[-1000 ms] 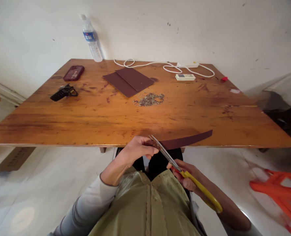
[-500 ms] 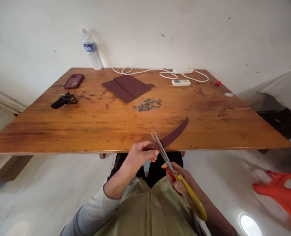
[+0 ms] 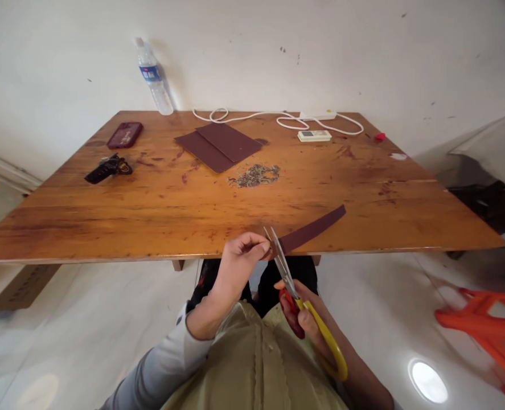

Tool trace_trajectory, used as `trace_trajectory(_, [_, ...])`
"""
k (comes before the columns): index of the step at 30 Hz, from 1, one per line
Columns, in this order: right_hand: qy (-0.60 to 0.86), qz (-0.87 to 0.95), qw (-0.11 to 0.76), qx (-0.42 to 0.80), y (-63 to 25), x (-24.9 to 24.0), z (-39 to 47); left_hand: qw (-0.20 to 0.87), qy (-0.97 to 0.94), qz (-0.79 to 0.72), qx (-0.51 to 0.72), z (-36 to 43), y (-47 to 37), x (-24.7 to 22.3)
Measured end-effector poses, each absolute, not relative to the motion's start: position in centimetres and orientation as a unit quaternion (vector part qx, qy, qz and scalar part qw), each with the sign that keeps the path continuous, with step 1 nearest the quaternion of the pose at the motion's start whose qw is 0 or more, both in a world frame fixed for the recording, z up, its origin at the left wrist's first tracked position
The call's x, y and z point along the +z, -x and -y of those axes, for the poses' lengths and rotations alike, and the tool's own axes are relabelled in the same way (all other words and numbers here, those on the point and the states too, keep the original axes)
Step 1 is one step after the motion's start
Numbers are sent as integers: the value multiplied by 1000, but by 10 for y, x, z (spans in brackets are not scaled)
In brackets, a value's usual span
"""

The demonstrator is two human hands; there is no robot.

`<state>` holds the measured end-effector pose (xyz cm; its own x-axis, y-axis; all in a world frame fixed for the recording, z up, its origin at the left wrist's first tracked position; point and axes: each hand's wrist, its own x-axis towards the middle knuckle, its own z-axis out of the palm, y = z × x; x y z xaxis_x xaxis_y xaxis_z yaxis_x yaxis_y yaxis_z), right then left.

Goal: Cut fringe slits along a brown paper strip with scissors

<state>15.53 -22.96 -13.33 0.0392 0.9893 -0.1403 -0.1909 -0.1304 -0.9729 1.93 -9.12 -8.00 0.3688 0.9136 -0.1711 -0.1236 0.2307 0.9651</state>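
Clear bottle (image 3: 155,77), contents indistinct, far left beyond left fingers (image 3: 258,249) pinching maroon strip (image 3: 314,229), long axis slanting rightward and away; right fingers (image 3: 307,320) gripping scissors (image 3: 283,265).

Glossy wood table (image 3: 150,205); matt maroon sheets (image 3: 230,142); shiny metal blades (image 3: 283,263).

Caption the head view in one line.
Left hand grips a dark maroon strip; right hand holds scissors around it at the table's edge.
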Motion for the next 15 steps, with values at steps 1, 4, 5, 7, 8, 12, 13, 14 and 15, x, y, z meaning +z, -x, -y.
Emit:
trace_trajectory(1, [485, 400, 531, 568, -152, -134, 229, 680, -471, -403, 392, 92, -20, -81])
trace_trajectory(4, [460, 388, 550, 579, -142, -137, 229, 705, -436, -389, 403, 96, -21, -83])
trace_trajectory(5, [452, 379, 558, 584, -139, -138, 229, 709, -430, -386, 404, 97, -22, -84])
trace_trajectory(7, [437, 361, 570, 595, -136, -140, 229, 716, -425, -380, 403, 98, -22, -85])
trace_trajectory(8, [433, 356, 573, 598, -135, -140, 229, 719, -423, -378, 402, 99, -22, -85])
trace_trajectory(12, [451, 370, 562, 587, -136, -142, 229, 723, -420, -378, 398, 98, -21, -86])
trace_trajectory(13, [460, 380, 557, 578, -137, -142, 230, 721, -424, -379, 395, 97, -21, -85])
trace_trajectory(14, [469, 388, 553, 569, -138, -143, 230, 720, -430, -380, 390, 96, -20, -85])
trace_trajectory(15, [476, 396, 549, 561, -138, -143, 230, 718, -436, -382, 385, 95, -20, -85])
